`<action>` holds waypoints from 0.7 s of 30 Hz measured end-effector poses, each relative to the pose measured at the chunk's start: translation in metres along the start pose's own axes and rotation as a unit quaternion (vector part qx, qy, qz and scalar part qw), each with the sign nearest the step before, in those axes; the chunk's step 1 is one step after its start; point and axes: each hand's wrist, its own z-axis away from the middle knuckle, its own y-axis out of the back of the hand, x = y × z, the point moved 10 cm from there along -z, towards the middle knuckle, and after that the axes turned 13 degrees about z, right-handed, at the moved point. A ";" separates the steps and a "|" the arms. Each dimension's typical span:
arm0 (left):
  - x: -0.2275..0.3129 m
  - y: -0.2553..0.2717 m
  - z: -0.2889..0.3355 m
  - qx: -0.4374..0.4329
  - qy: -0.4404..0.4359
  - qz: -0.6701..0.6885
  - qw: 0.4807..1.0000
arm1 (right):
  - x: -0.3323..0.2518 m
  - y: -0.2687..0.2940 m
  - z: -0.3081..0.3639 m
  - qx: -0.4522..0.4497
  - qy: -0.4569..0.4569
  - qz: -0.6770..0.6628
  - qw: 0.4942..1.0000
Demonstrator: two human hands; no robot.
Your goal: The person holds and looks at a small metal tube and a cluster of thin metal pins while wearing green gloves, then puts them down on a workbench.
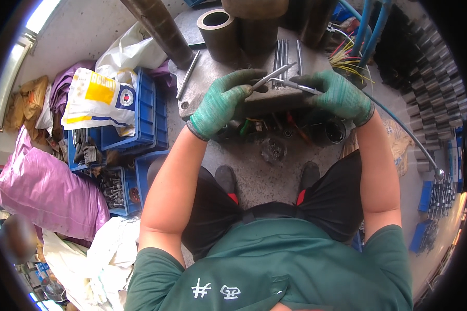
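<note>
Both my hands wear green knit gloves, above the near edge of a grey metal machine bed [202, 85]. My left hand [220, 102] pinches a slim metal rod [276, 74] that slants up to the right. Between the fingers of my right hand [342, 96] is a second metal rod [303, 87], its thin tip pointing left. The two rods come close together or cross; whether they touch I cannot tell. Behind them several similar rods [280, 59] lie side by side on the bed, with one more [299, 58] to their right. Another rod [188, 75] lies at the bed's left edge.
A thick hollow steel cylinder [220, 44] stands on the bed, beside a slanting column [161, 31]. At left are blue crates [146, 111], a white-and-yellow sack [83, 101] and a purple sack [52, 192]. Blue hoses [366, 33], loose wires [346, 59] and stacked metal parts [430, 88] occupy the right.
</note>
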 end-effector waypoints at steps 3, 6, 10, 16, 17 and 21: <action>-0.006 0.003 -0.002 0.015 -0.003 0.017 1.000 | -0.008 -0.009 -0.002 -0.026 -0.002 0.028 0.999; -0.010 0.006 0.001 0.035 0.024 0.060 0.997 | -0.020 -0.019 -0.007 -0.045 0.015 0.024 0.999; -0.017 0.004 -0.003 0.034 0.028 0.125 0.991 | -0.019 -0.029 -0.008 -0.058 0.023 -0.002 0.998; -0.021 0.007 -0.003 0.034 0.027 0.207 0.977 | -0.021 -0.031 -0.008 -0.068 0.005 -0.033 0.997; -0.019 0.006 -0.002 0.035 0.024 0.214 0.976 | -0.020 -0.031 -0.008 -0.072 -0.005 -0.027 0.997; -0.014 -0.005 0.004 0.026 0.043 0.291 0.955 | -0.023 -0.034 -0.008 -0.068 -0.010 -0.027 0.997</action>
